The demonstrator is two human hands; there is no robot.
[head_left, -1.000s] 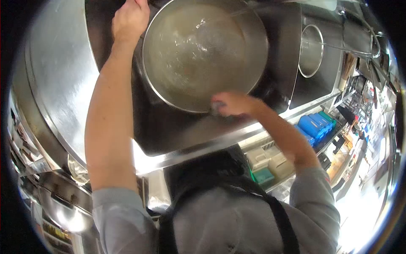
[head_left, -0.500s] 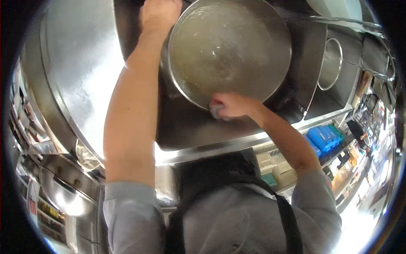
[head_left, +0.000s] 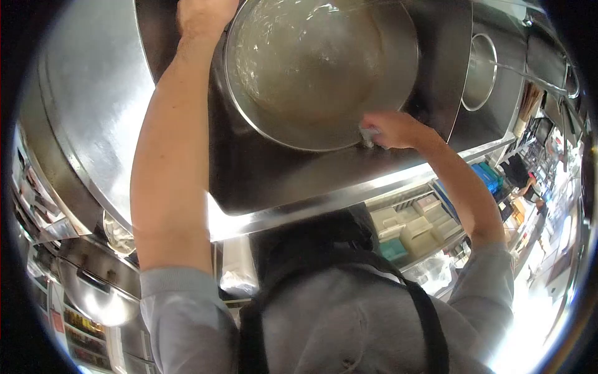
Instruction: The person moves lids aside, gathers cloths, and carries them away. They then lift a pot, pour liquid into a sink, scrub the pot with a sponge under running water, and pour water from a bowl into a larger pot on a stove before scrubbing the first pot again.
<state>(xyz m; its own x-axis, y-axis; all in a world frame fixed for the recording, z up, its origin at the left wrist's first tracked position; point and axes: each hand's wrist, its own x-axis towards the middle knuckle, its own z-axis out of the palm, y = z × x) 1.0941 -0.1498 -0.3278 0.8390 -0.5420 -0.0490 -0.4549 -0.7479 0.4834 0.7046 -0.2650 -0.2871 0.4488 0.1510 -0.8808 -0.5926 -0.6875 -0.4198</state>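
A large round metal bowl with cloudy, rippling water in it stands in a dark metal sink. My right hand is closed round a small greyish scrubber or cloth and presses it to the bowl's near right rim. At the top edge, my left hand is by the bowl's upper left rim. Its fingers are cut off by the frame, so what they hold cannot be made out.
A bright steel surface lies left of the sink. At the right hangs a round strainer-like vessel. Pale containers sit on a shelf below the sink's front edge. A person is far off at the right.
My right hand has slid rightwards along the bowl's near rim with the grey item. The view has shifted, so the bowl and my left arm appear further left.
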